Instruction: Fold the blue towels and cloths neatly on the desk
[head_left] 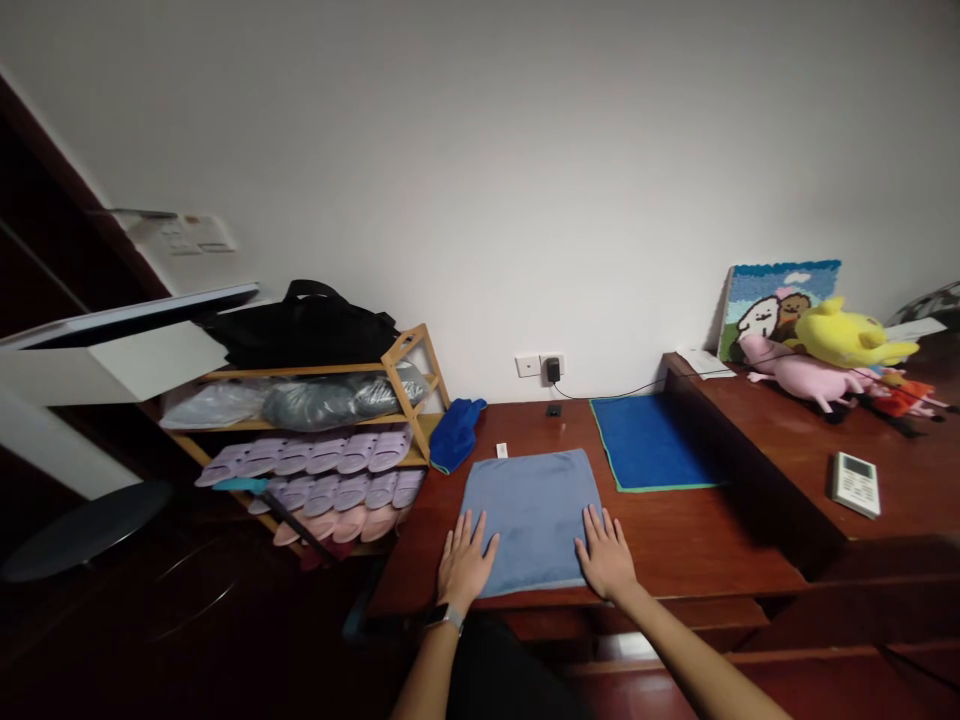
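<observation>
A light blue-grey cloth (534, 520) lies spread flat on the reddish-brown wooden desk (675, 535), with a small white tag (502, 451) by its far edge. My left hand (465, 565) rests flat on the cloth's near left edge, fingers apart; a watch (445, 617) is on that wrist. On the near right edge lies my right hand (607, 555), palm down with fingers spread. Farther back on the right is a dark blue cloth (656, 440) with a green border. A crumpled blue cloth (455, 435) sits at the desk's far left corner.
Left of the desk stands a wooden rack (416, 385) with slippers (322, 450) and a black bag (300, 325). A plugged-in charger (553, 370) trails a cable. On the raised right surface are plush toys (847, 335), a picture (784, 305) and a white remote (856, 484).
</observation>
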